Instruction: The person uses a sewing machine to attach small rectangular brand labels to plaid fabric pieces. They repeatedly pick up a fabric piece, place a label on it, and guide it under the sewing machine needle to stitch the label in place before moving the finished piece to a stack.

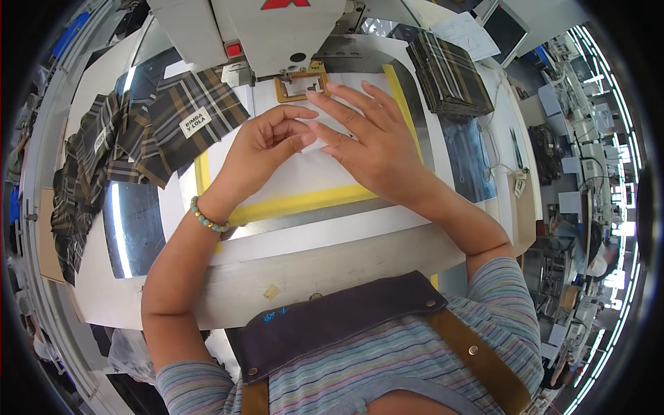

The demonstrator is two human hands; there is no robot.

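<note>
My left hand (266, 142) is in front of the sewing machine head (283, 38), its thumb and fingers curled into a pinch; anything between the fingertips is too small to make out. Close beside it is my right hand (380, 142), fingers spread and stretched forward, its thumb side near the left fingertips. Both hands are over a white sheet (304, 176) edged with yellow tape (304, 202). Just beyond the fingers, a brass-coloured rectangular clamp frame (282, 91) sits beneath the machine head, partly hidden by my right fingers.
A plaid fabric piece with a pale label (195, 122) lies left, beside a heap of similar pieces (86, 180). A neat stack of plaid fabric (449, 72) stands at the far right. Behind it are a paper sheet (467, 34) and a dark screen (505, 31).
</note>
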